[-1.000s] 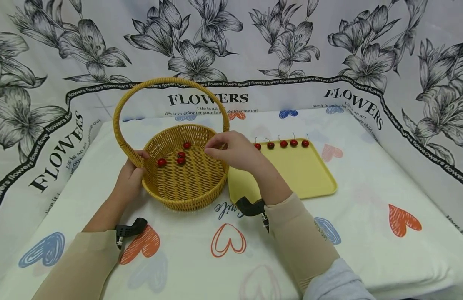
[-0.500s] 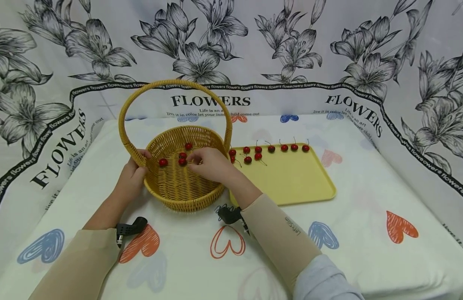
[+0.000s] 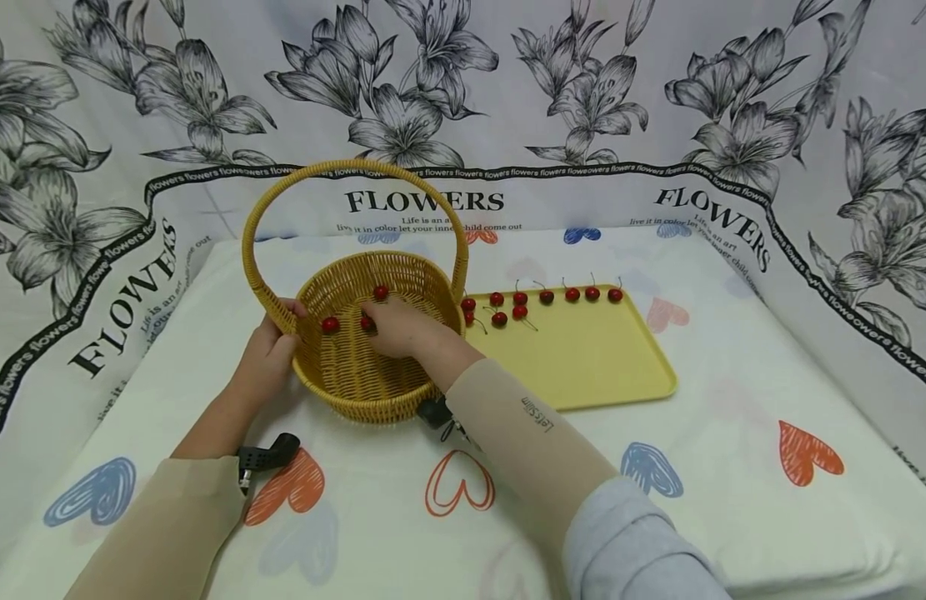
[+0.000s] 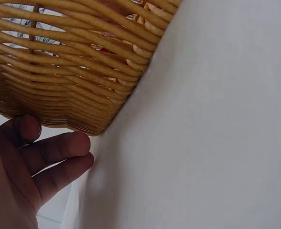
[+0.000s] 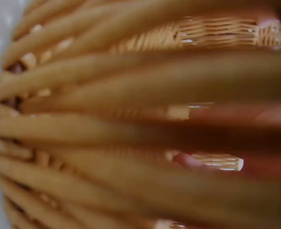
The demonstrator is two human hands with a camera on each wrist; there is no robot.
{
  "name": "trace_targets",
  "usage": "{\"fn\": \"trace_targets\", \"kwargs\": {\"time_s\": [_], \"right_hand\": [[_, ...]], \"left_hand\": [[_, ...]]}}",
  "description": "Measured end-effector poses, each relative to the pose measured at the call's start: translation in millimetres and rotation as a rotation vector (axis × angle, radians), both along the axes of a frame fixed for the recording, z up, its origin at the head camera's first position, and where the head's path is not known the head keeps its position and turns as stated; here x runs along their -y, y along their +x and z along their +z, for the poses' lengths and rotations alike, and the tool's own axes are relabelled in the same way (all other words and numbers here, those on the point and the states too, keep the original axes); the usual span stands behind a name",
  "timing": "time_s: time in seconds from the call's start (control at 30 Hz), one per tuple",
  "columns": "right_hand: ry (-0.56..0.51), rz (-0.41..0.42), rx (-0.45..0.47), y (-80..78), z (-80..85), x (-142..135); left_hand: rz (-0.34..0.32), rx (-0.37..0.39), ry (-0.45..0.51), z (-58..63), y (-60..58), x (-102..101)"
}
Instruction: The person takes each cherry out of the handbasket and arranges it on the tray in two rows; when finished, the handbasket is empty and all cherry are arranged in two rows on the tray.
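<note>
A yellow wicker basket (image 3: 380, 410) with a tall arched handle stands on the table, with a few red cherries inside. My left hand (image 3: 266, 354) grips its left rim at the foot of the handle. In the left wrist view, some fingers (image 4: 59, 148) of that hand are bent loosely below the woven wall. My right hand (image 3: 402, 327) reaches down into the basket, fingertips right at a cherry (image 3: 367, 323); I cannot tell whether they pinch one. Another cherry (image 3: 330, 325) lies left of it, and one more cherry (image 3: 381, 292) behind. The right wrist view shows mostly blurred wicker.
A yellow tray (image 3: 583, 358) lies right of the basket. Several stemmed cherries (image 3: 546, 296) line its back edge, with a shorter second row in front. The white tablecloth (image 3: 733, 375) carries printed hearts, and a flowered cloth (image 3: 598, 92) hangs behind.
My right hand has moved left from above the basket's right rim down to the cherries, covering one of them. My left hand keeps its grip on the rim.
</note>
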State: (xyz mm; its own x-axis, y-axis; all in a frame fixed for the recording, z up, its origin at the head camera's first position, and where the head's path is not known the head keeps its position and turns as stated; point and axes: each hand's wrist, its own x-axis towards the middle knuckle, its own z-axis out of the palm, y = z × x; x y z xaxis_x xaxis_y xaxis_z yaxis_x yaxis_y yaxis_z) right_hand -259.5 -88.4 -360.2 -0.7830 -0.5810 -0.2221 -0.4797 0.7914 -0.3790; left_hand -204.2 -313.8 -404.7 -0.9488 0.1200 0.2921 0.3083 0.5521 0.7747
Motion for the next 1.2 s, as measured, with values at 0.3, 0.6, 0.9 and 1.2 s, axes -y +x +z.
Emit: {"fn": "trace_targets", "kwargs": {"time_s": [0.3,0.6,0.9,1.2], "right_hand": [[0.068,0.016,-0.101,0.3,-1.4,-1],[0.065,0.055,-0.163,0.6,-3.7,-1],[-0.118,0.022,-0.118,13.5,16.9,-21],[-0.395,-0.036,-0.050,33.9,43.2,-80]], "left_hand": [[-0.001,-0.015,-0.002,-0.5,-0.6,-4],[0.012,0.000,-0.014,0.4,0.5,-7],[0.016,0.009,-0.006,3.0,2.2,-3],[-0.001,-0.005,0.024,1.8,2.3,-4]]}}
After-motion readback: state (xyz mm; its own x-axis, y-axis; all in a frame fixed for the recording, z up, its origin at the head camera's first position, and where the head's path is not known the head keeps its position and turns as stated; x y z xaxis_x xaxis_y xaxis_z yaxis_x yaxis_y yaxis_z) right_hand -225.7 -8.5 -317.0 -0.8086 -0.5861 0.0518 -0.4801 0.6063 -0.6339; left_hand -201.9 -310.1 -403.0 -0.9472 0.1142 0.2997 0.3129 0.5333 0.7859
